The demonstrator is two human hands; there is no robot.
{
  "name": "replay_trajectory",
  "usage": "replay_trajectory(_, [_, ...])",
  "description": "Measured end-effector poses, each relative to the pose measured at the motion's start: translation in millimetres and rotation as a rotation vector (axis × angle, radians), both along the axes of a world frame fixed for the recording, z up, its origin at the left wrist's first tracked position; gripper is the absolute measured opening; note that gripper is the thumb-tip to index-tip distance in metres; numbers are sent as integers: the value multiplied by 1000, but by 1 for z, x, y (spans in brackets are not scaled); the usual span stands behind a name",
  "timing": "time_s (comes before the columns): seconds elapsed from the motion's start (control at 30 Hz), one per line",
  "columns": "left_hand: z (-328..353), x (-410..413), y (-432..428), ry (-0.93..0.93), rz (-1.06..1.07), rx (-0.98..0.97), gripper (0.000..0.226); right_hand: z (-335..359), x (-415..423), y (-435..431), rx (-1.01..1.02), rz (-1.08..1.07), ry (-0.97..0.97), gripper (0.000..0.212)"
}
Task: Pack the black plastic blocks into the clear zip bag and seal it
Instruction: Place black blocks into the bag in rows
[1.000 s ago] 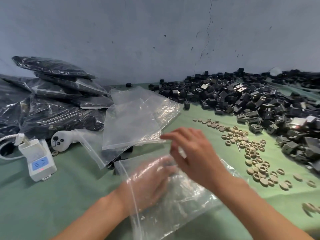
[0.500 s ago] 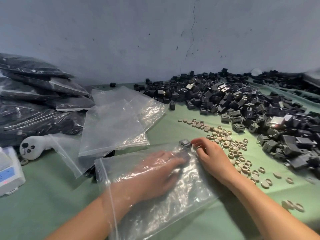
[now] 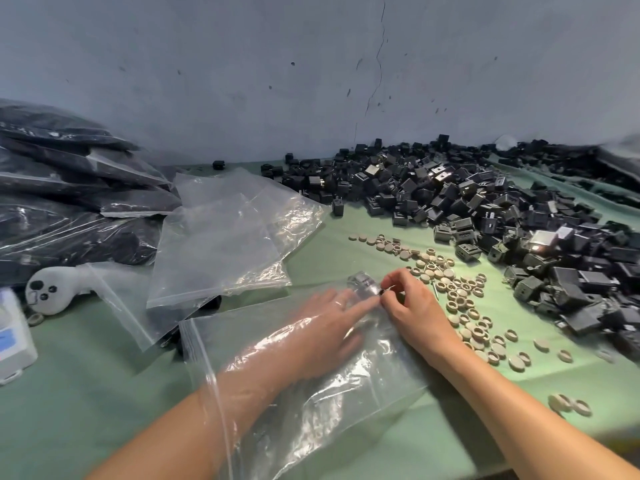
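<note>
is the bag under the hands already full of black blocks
No, the clear zip bag lies almost flat, with the left hand inside it and only one block visible near its far corner.

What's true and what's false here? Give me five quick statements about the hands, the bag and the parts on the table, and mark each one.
1. The left hand is inside the clear zip bag. True.
2. The loose black blocks are piled on the left of the table. False: they are heaped on the right; filled bags are stacked at the left.
3. The right hand pinches at the bag's far end from outside. True.
4. The tan rings are inside the bag. False: they lie on the green table cover beside the right hand.
5. Empty clear bags lie beyond the left hand. True.
</note>
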State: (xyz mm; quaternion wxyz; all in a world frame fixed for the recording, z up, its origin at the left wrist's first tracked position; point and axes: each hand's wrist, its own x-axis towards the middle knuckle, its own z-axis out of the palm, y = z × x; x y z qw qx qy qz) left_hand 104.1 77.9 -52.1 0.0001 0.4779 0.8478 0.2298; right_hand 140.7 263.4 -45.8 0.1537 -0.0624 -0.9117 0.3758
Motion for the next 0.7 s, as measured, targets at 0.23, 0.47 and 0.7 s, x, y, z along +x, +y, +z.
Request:
replay_trajectory(0.23, [45,26,-113,-65,163,135,24,3,3,-1,26,13,-5,6])
replay_trajectory(0.47, [48,55,-179,-106,875,125,30,0,2,-3,64,12,19,4])
replay_trajectory(0.7, [15,44,-197,-93,985,-168,71,1,4,-7,133,11,32,1])
